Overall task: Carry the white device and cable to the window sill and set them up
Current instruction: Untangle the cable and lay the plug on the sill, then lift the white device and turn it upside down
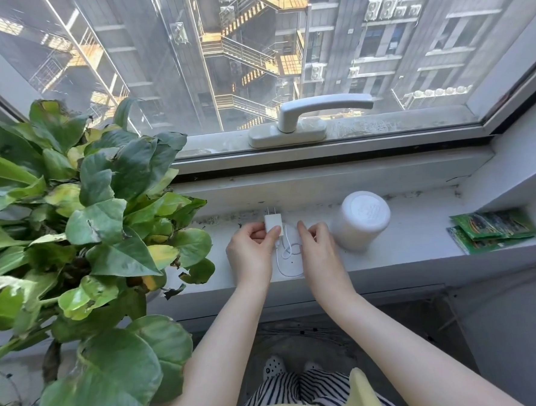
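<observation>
The carrying looks done. The white device (361, 219), a round cylinder with a flat top, already stands upright on the window sill (420, 243), just right of the hands. What seems left is the hookup: the cable (287, 262) lies in loose loops on the sill between the 2 hands, and I cannot see either end joined to the device. No wall socket shows anywhere, so where the plug (273, 226) will go cannot be told.

Counted from largest to smallest:

- 1 window with 1 white handle (305, 115) lying level on the frame above the sill.
- 1 leafy plant (82, 220) filling the left side, its leaves reaching over the sill's left end, near the left hand.
- 1 white device.
- 2 hands. The left hand (251, 252) pinches the plug between thumb and fingers. The right hand (318, 247) has its fingers curled down over the cable; it appears to pinch a strand, though the contact is hidden by the fingers.
- 2 green packets (494, 228), overlapping, at the sill's right end, well apart from the device.
- 1 plug, a small white block with 2 metal prongs pointing toward the glass.
- 1 thin white cable, running from the plug's near end.
</observation>
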The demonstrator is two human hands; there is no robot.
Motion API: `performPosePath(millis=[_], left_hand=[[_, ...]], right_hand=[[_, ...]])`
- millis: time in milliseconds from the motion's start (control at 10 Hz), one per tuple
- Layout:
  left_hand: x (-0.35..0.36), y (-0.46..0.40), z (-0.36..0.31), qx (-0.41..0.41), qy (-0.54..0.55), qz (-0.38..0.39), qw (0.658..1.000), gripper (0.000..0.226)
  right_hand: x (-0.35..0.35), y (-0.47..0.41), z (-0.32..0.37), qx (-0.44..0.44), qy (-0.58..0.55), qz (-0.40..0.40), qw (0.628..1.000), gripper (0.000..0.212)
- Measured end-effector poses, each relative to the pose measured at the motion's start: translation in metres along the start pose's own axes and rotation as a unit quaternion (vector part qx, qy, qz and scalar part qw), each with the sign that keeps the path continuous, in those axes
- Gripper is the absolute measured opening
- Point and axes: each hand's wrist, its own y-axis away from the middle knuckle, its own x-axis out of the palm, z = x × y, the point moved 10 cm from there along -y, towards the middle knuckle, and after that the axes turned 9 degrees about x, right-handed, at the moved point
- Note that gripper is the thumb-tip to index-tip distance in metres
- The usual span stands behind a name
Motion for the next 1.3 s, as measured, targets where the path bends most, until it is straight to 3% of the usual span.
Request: performPosePath(millis=[300, 500, 600, 700, 800, 900, 1000, 1100, 1200, 1300], left_hand=[[0.001, 0.003, -0.007, 0.039, -0.092, -0.011, 0.995, 0.028], [0.001, 0.005, -0.009, 0.05, -0.092, -0.011, 0.994, 0.031], [-0.005, 0.005, -0.009, 0.056, -0.076, -0.024, 0.995, 0.034], [-0.013, 0.008, -0.026, 0.093, -0.058, -0.041, 0.993, 0.031], [-0.007, 0.016, -0.065, 0.179, -0.016, -0.014, 0.984, 0.027], [0.019, 0.028, -0.101, 0.242, 0.028, 0.076, 0.967, 0.033], [0.056, 0.036, -0.112, 0.24, 0.06, 0.183, 0.951, 0.047], [0.087, 0.037, -0.105, 0.193, 0.073, 0.25, 0.946, 0.054], [0.106, 0.035, -0.095, 0.144, 0.096, 0.284, 0.943, 0.057], [0.117, 0.036, -0.088, 0.126, 0.112, 0.307, 0.937, 0.062]], right_hand=[[-0.003, -0.004, -0.003, 0.002, -0.006, -0.003, 1.0, 0.051], [-0.005, -0.003, 0.001, -0.014, -0.004, -0.008, 1.0, 0.047], [-0.008, 0.006, 0.01, -0.058, 0.076, -0.025, 0.995, 0.04], [-0.018, 0.054, 0.047, -0.224, 0.128, -0.01, 0.966, 0.043], [-0.062, 0.076, 0.07, -0.344, 0.15, -0.057, 0.925, 0.043], [-0.134, 0.063, 0.079, -0.349, 0.084, -0.134, 0.924, 0.042], [-0.164, 0.025, 0.06, -0.279, 0.097, -0.1, 0.95, 0.06], [-0.156, -0.013, 0.032, -0.18, 0.087, 0.017, 0.98, 0.066], [-0.142, -0.029, 0.019, -0.14, 0.044, 0.096, 0.985, 0.055], [-0.129, -0.031, 0.018, -0.14, 0.007, 0.152, 0.978, 0.059]])
